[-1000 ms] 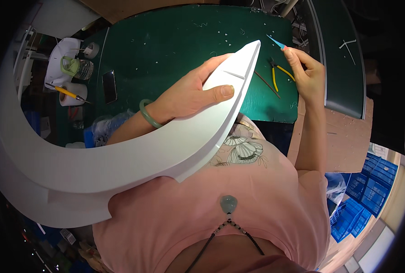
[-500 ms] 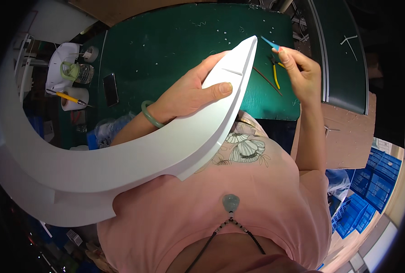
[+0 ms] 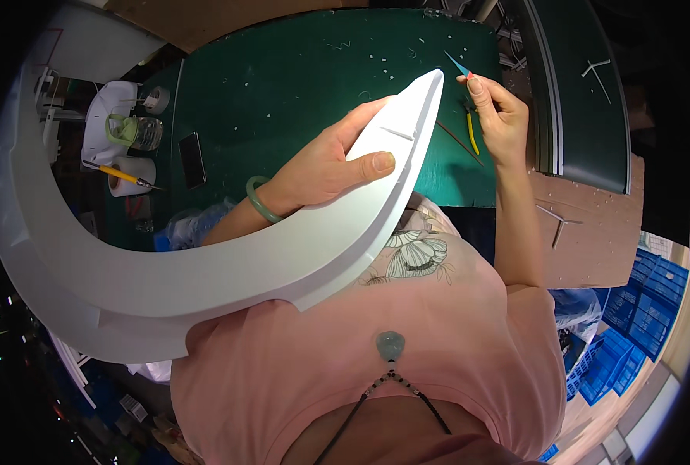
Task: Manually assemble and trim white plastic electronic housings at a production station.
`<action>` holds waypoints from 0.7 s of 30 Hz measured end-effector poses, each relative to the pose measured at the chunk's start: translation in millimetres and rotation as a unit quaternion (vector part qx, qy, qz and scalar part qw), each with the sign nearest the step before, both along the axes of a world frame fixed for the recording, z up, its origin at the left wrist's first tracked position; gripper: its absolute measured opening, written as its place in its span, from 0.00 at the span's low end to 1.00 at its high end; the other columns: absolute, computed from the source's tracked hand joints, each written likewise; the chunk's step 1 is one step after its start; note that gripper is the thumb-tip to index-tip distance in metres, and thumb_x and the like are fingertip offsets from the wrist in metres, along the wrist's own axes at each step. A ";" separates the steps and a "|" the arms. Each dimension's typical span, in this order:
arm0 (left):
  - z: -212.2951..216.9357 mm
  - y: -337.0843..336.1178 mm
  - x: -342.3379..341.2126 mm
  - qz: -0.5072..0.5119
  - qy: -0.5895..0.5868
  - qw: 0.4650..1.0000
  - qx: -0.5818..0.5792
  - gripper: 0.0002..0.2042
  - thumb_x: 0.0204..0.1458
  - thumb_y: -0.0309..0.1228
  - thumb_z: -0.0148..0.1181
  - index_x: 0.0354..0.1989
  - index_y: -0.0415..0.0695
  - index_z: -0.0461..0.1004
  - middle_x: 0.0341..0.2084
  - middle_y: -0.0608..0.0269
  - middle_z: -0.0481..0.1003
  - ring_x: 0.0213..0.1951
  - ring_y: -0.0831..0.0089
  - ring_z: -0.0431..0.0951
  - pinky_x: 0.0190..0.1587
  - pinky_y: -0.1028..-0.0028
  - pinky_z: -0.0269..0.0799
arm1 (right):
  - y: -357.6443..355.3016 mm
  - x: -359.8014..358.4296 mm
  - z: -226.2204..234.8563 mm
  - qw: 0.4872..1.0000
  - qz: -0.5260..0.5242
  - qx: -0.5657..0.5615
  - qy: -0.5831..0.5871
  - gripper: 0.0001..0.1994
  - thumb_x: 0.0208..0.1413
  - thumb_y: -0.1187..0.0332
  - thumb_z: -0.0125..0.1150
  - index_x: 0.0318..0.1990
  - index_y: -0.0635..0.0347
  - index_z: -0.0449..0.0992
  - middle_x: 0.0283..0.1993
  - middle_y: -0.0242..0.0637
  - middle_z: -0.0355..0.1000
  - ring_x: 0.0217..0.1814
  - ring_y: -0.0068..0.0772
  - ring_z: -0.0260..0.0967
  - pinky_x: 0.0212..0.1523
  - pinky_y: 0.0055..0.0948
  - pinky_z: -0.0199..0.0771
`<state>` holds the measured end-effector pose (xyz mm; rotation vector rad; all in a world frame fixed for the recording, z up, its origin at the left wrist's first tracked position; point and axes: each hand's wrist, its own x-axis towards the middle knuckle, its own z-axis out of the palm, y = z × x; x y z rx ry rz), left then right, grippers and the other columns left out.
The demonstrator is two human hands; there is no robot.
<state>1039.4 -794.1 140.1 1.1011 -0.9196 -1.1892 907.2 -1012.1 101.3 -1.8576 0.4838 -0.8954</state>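
A large curved white plastic part (image 3: 228,275) sweeps across the left and middle of the view and tapers to a narrow tip near the centre. My left hand (image 3: 314,174) grips it close to that end, thumb on top beside a short raised rib and fingers round the far edge. A green bangle (image 3: 259,201) circles the left wrist. To the right of the tip, my right hand (image 3: 501,115) pinches a small pointed blade (image 3: 461,67), bluish with red at the fingers. The blade points up and left, apart from the white part.
On the green work surface (image 3: 283,70) are yellow-handled pliers (image 3: 473,133), a thin brown rod (image 3: 459,142), a phone (image 3: 192,160) and white scraps. A yellow craft knife (image 3: 122,175) rests by a white roll (image 3: 132,186) at left. Blue crates (image 3: 612,364) stand lower right.
My right hand has moved slightly left and down, and the blade has turned more upright. The white part's wide left end has risen a little in the view, still in my left hand.
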 end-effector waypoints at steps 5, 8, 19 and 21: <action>-1.9 0.3 3.1 0.018 0.004 0.999 0.031 0.34 0.54 0.39 0.60 0.65 0.40 0.52 0.50 0.57 0.68 0.52 0.72 0.69 0.53 0.73 0.66 | 25.5 -8.7 28.1 0.996 0.063 -0.065 0.016 0.13 0.57 0.64 0.60 0.40 0.67 0.79 0.35 0.35 0.77 0.36 0.19 0.69 0.38 0.18 0.68; -5.0 -0.7 2.7 0.019 -0.002 1.000 0.016 0.34 0.54 0.38 0.60 0.65 0.39 0.52 0.50 0.56 0.68 0.52 0.73 0.68 0.54 0.73 0.65 | 20.0 -3.6 28.9 0.990 0.071 -0.122 0.031 0.13 0.57 0.64 0.61 0.40 0.67 0.79 0.33 0.37 0.77 0.34 0.19 0.69 0.35 0.18 0.68; -5.5 -1.9 4.7 0.007 -0.010 1.000 0.022 0.34 0.54 0.39 0.59 0.65 0.39 0.51 0.52 0.55 0.67 0.54 0.73 0.68 0.54 0.73 0.65 | 27.7 -12.9 34.0 0.994 0.065 -0.076 0.054 0.12 0.57 0.65 0.60 0.41 0.67 0.79 0.37 0.39 0.77 0.37 0.21 0.71 0.39 0.20 0.70; -5.0 -1.1 5.6 -0.003 -0.006 1.000 0.021 0.35 0.54 0.40 0.59 0.66 0.40 0.50 0.54 0.55 0.66 0.55 0.72 0.67 0.55 0.73 0.65 | 32.0 -11.1 39.7 0.993 0.070 -0.081 0.056 0.12 0.57 0.65 0.60 0.41 0.67 0.79 0.37 0.39 0.77 0.37 0.22 0.71 0.39 0.20 0.70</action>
